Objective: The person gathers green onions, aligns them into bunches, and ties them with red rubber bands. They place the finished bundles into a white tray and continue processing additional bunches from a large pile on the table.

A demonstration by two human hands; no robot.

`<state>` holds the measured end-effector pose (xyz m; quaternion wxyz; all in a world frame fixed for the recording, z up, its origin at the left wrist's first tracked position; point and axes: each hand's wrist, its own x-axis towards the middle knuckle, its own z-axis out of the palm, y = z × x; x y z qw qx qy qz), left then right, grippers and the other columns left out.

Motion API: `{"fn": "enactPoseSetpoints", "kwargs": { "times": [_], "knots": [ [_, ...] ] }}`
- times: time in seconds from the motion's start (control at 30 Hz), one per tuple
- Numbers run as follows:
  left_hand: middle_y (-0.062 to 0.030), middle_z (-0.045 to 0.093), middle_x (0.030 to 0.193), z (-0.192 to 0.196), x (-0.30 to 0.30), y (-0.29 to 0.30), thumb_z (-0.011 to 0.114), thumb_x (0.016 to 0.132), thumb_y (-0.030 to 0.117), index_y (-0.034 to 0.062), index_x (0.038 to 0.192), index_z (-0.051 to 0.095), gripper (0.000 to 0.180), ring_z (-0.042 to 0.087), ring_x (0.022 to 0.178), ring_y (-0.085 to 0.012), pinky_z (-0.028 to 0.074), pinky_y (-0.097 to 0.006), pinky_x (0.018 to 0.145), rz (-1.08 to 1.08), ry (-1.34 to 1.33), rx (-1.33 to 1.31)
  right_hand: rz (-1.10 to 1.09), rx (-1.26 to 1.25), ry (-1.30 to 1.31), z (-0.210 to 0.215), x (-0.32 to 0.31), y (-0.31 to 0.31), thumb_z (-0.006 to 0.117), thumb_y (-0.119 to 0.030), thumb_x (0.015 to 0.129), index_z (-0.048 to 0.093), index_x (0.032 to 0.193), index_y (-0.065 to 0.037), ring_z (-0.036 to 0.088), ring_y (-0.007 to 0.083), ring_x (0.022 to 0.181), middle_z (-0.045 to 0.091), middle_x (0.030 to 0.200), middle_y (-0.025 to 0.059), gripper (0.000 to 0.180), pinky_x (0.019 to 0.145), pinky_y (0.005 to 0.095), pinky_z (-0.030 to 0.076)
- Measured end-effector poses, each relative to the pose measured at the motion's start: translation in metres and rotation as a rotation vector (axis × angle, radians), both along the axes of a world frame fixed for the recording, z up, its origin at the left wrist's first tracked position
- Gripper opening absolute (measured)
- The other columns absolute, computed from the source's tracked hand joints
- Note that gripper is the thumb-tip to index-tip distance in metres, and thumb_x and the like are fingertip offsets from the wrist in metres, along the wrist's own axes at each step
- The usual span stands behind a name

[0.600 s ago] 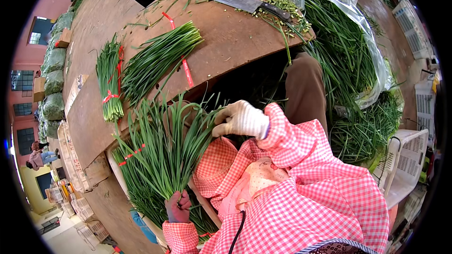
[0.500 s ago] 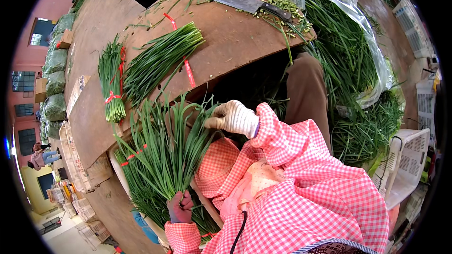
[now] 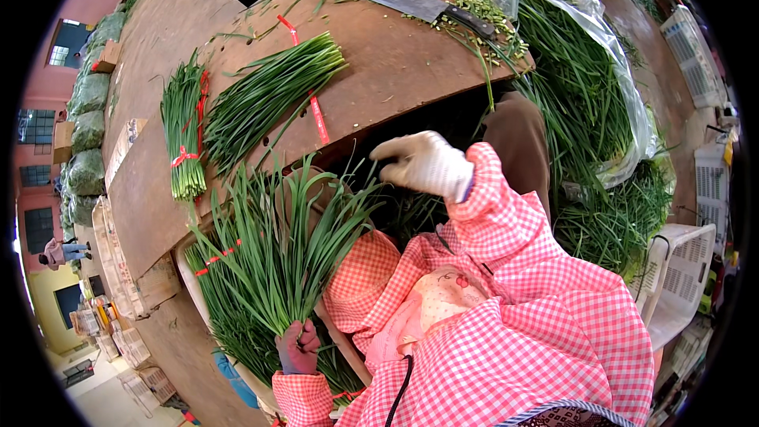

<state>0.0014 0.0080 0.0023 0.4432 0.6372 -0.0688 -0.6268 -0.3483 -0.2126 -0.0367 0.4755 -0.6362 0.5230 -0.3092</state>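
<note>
We see the left hand [image 3: 298, 345] clenched around the base of a fan of green chives [image 3: 281, 245], whose leaves spread up and outward toward the edge of the wooden board [image 3: 395, 71]. The right hand [image 3: 423, 162], in a white glove, hovers just beside the leaf tips on the right; its fingers curl loosely and we cannot tell whether they grasp any leaf. On the board lie 2 more bunches: a loose bunch [image 3: 269, 95] next to a red band [image 3: 319, 119], and a tied bunch [image 3: 183, 138] at the left edge. A cleaver [image 3: 431, 8] rests at the far side of the board among trimmings. A clear bag of chives [image 3: 585, 87] stands to the right.
</note>
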Motion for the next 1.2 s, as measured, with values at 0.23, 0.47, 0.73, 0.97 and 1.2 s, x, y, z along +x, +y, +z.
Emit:
{"fn": "enactPoseSetpoints", "kwargs": {
  "times": [0.23, 0.47, 0.73, 0.97, 1.2],
  "knots": [
    [-0.0062, 0.05, 0.074, 0.003, -0.008, -0.005, 0.059, 0.084, 0.012, 0.0009, 0.089, 0.051, 0.015, 0.034, 0.051, -0.0064, 0.024, -0.019, 0.043, 0.065, -0.039, 0.01, 0.106, -0.168, -0.098, -0.046, 0.033, -0.006, 0.062, -0.02, 0.074, 0.069, 0.083, -0.004, 0.065, 0.0282, 0.07, 0.066, 0.075, 0.0153, 0.019, 0.066, 0.035, 0.051],
    [-0.0022, 0.046, 0.075, -0.005, -0.009, -0.006, 0.059, 0.085, 0.017, 0.0039, 0.087, 0.05, 0.016, 0.032, 0.053, -0.0042, 0.025, -0.018, 0.043, -0.001, -0.063, -0.019, -0.03, 0.046, -0.166, -0.002, -0.021, 0.027, 0.068, -0.02, 0.076, 0.07, 0.085, -0.003, 0.064, 0.0141, 0.07, 0.068, 0.074, 0.01, 0.019, 0.068, 0.0285, 0.051],
    [-0.0032, 0.049, 0.075, 0.004, -0.017, -0.01, 0.059, 0.084, 0.016, 0.0018, 0.092, 0.052, 0.018, 0.033, 0.052, -0.005, 0.025, -0.019, 0.043, -0.003, -0.109, -0.059, 0.05, 0.302, -0.15, -0.019, 0.054, 0.03, 0.071, -0.036, 0.074, 0.07, 0.086, -0.001, 0.063, 0.0197, 0.065, 0.066, 0.07, 0.0142, 0.037, 0.064, 0.034, 0.051],
    [-0.0041, 0.051, 0.075, 0.003, -0.018, -0.009, 0.059, 0.083, 0.015, 0.002, 0.093, 0.053, 0.017, 0.034, 0.052, -0.0057, 0.024, -0.019, 0.043, 0.026, -0.141, -0.039, -0.139, 0.27, -0.367, -0.024, 0.049, 0.031, 0.061, -0.013, 0.079, 0.069, 0.083, 0.001, 0.06, 0.0102, 0.065, 0.066, 0.068, 0.0087, 0.017, 0.062, 0.0266, 0.049],
    [-0.0046, 0.053, 0.074, 0.007, -0.021, -0.012, 0.06, 0.082, 0.013, 0.0028, 0.093, 0.054, 0.016, 0.035, 0.052, -0.0063, 0.025, -0.019, 0.043, 0.035, -0.167, -0.042, -0.216, 0.292, -0.429, -0.024, 0.045, 0.032, 0.059, -0.011, 0.079, 0.07, 0.082, 0.0, 0.056, 0.0077, 0.062, 0.067, 0.07, 0.0038, 0.016, 0.058, 0.0229, 0.046]
  ]
}}
